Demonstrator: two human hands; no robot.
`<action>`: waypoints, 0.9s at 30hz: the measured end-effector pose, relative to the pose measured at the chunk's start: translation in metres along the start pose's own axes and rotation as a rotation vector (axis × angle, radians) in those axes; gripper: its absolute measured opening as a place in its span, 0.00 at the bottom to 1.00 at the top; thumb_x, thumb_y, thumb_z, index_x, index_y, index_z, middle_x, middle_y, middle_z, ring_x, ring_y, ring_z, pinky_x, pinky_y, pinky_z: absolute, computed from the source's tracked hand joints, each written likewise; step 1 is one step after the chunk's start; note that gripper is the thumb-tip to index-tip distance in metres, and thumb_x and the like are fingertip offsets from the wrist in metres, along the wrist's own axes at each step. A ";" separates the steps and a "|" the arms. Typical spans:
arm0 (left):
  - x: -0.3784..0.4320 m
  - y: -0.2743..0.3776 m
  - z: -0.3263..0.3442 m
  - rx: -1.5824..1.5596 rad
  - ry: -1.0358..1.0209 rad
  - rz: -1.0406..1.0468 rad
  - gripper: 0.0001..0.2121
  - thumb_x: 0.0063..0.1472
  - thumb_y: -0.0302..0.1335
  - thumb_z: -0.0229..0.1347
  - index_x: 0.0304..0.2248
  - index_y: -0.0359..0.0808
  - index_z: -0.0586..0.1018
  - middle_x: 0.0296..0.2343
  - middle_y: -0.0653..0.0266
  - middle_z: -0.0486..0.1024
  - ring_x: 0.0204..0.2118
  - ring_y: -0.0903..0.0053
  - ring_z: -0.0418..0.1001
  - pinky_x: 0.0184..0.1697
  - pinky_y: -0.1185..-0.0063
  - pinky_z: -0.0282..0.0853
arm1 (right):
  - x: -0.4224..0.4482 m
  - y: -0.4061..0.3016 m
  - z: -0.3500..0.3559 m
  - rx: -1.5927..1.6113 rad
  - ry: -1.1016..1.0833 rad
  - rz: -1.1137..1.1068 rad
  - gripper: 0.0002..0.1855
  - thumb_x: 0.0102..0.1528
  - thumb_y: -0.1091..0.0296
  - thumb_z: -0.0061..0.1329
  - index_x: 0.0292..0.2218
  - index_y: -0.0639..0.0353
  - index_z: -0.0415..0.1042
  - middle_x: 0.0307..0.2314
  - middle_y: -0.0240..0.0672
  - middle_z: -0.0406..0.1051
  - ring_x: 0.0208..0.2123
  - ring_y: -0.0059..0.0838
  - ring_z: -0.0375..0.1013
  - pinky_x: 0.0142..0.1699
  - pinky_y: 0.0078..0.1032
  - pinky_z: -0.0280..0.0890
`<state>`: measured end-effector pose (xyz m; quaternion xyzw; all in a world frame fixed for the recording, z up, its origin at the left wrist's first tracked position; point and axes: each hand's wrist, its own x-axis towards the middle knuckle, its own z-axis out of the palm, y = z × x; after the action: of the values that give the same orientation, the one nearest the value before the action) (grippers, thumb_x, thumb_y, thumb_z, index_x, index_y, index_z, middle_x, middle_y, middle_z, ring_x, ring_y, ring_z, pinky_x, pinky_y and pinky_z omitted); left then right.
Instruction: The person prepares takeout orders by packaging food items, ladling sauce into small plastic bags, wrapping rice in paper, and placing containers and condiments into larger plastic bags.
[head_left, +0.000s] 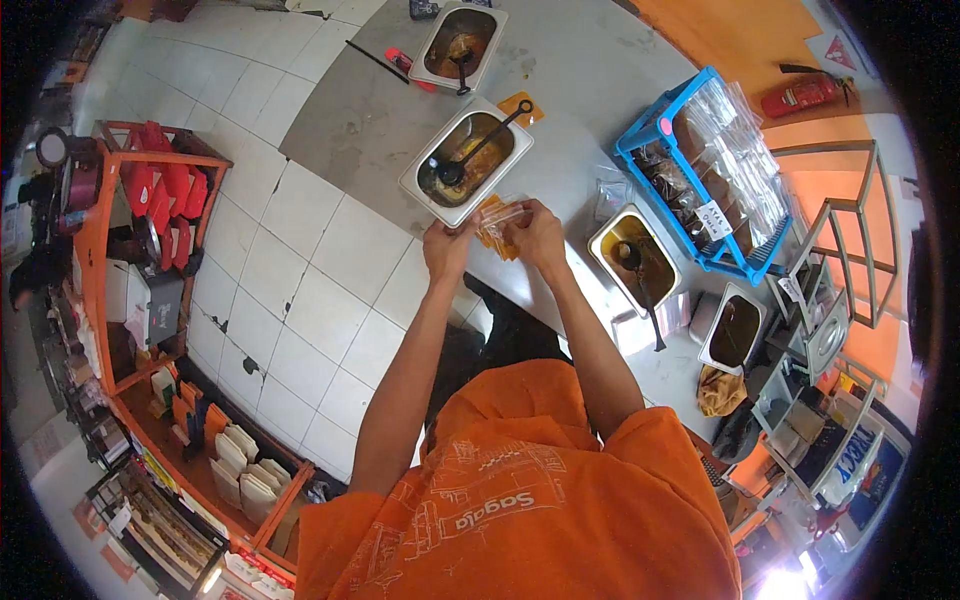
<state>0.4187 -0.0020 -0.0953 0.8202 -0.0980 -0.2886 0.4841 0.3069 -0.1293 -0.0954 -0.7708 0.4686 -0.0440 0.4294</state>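
Between my two hands is a bundle of small clear plastic bags (498, 229) with orange contents. My left hand (448, 249) grips its left side, close to the near corner of a steel food pan (495, 187). On the bundle's right side, the fingers of my right hand (543, 238) are closed around the bags' upper part. A black ladle (487, 142) rests in that pan, which holds a yellowish oily sauce. Beyond its far rim, a flat orange packet (534, 118) lies on the grey table (566, 161).
Another steel pan with a ladle (459, 45) stands farther back. To the right are a sauce pan with a ladle (634, 259), a pan of dark liquid (733, 330) and a blue crate of filled bags (667, 135). An orange shelf (94, 262) stands left across the tiled floor.
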 end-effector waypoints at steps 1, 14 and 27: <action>0.001 0.000 0.004 0.012 0.056 0.009 0.15 0.54 0.35 0.63 0.36 0.32 0.80 0.30 0.60 0.80 0.33 0.74 0.77 0.39 0.76 0.69 | -0.003 0.002 -0.003 0.032 -0.013 0.023 0.27 0.45 0.55 0.59 0.42 0.66 0.72 0.26 0.45 0.76 0.28 0.38 0.77 0.38 0.31 0.70; -0.007 -0.002 0.006 0.196 0.158 0.223 0.13 0.53 0.35 0.62 0.28 0.31 0.80 0.20 0.55 0.78 0.23 0.65 0.77 0.28 0.72 0.69 | 0.028 0.018 -0.007 0.269 -0.200 -0.066 0.21 0.39 0.68 0.63 0.36 0.65 0.73 0.29 0.41 0.75 0.31 0.29 0.74 0.39 0.26 0.68; -0.062 0.003 -0.071 0.098 0.162 0.453 0.06 0.60 0.26 0.53 0.34 0.32 0.77 0.30 0.55 0.76 0.34 0.62 0.74 0.38 0.71 0.69 | -0.069 -0.084 -0.047 -0.045 -0.366 -0.549 0.09 0.44 0.79 0.56 0.31 0.62 0.75 0.27 0.39 0.75 0.29 0.35 0.75 0.37 0.28 0.68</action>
<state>0.4086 0.0765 -0.0433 0.8202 -0.2541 -0.1007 0.5025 0.3041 -0.0902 0.0158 -0.8727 0.1593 -0.0086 0.4614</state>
